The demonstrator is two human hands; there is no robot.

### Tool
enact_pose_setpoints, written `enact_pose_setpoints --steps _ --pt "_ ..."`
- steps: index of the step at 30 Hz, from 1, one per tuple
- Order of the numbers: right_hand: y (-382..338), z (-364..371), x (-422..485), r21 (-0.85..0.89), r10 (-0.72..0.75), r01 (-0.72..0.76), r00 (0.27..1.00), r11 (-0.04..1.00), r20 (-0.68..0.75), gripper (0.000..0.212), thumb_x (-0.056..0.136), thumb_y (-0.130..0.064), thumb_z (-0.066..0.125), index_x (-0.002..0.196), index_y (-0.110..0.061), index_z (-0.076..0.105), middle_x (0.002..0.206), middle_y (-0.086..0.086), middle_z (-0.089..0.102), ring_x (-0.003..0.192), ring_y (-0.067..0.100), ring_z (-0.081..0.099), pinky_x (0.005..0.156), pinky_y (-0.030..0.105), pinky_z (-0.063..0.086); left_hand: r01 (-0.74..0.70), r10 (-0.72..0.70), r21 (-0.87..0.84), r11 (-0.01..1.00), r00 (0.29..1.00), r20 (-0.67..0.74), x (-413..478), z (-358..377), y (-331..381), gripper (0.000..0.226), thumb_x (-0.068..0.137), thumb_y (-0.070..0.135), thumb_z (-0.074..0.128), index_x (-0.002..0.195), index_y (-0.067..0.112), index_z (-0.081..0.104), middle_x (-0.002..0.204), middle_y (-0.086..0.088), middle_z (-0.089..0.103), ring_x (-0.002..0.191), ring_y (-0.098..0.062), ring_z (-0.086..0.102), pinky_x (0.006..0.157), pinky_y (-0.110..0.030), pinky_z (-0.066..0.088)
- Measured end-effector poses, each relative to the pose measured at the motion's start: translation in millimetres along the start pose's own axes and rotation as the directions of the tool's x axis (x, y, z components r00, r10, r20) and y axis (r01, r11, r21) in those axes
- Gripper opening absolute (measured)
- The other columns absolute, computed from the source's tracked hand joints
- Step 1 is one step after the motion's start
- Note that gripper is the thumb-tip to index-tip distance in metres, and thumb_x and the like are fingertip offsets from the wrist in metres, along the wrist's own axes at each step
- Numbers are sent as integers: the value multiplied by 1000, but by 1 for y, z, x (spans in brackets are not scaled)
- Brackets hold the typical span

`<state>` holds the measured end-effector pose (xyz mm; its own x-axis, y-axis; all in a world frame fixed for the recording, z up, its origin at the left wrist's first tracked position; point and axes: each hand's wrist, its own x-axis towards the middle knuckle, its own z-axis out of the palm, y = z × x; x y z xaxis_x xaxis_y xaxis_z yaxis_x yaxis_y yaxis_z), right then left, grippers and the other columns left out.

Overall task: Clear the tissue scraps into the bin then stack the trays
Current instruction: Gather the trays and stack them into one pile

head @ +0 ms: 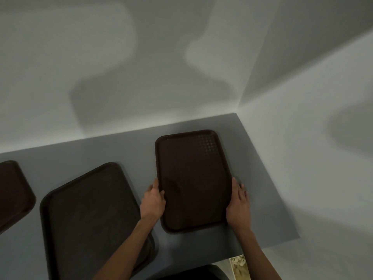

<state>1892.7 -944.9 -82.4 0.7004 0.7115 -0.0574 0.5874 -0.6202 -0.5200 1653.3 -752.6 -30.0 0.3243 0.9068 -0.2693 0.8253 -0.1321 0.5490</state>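
Three dark brown trays lie on a grey table (262, 178). The right tray (191, 178) is upright in portrait and bare. My left hand (153, 201) grips its left rim, thumb over the edge. My right hand (238, 203) holds its right rim, fingers along the side. A larger-looking middle tray (88, 215) lies tilted to the left of it, partly under my left forearm. A third tray (12, 193) is cut off at the left edge. No tissue scraps show on the trays.
White walls meet in a corner behind the table's far right end. The table's right edge and front edge are close to my right arm. Below that corner, a bin (239, 265) holding pale scraps shows on the floor.
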Motion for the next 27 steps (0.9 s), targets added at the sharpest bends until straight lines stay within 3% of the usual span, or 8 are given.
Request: enact_pose_setpoints --steps 5,10,22,27 --pt "7 2 -12 8 -34 34 999 999 -24 101 78 16 47 169 -15 17 172 8 30 160 31 23 131 51 21 7 -7 45 999 1000 10 -15 4 -4 58 105 21 50 159 22 28 124 -13 59 106 -38 64 90 -51 53" --pt "8 3 -14 -5 -29 29 999 1000 -25 101 76 16 47 168 -14 19 170 9 32 159 30 25 131 50 21 1 -1 49 999 1000 4 -17 4 -5 58 103 18 52 158 23 31 118 -13 60 103 -36 65 88 -48 55" --pt "4 -6 -14 -15 -38 38 999 999 -21 99 78 20 48 168 -15 22 168 12 36 156 35 31 125 56 33 13 -13 0 1000 999 52 -22 1 -7 59 105 20 51 159 16 28 125 -16 62 105 -34 66 90 -47 57" --pt "-33 -22 -17 75 80 -71 990 995 -116 64 101 -7 56 160 -17 31 157 16 44 143 38 46 116 56 45 10 -10 -22 1000 1000 20 -27 -25 -12 45 107 31 47 151 23 38 132 -12 62 111 -35 65 90 -52 55"
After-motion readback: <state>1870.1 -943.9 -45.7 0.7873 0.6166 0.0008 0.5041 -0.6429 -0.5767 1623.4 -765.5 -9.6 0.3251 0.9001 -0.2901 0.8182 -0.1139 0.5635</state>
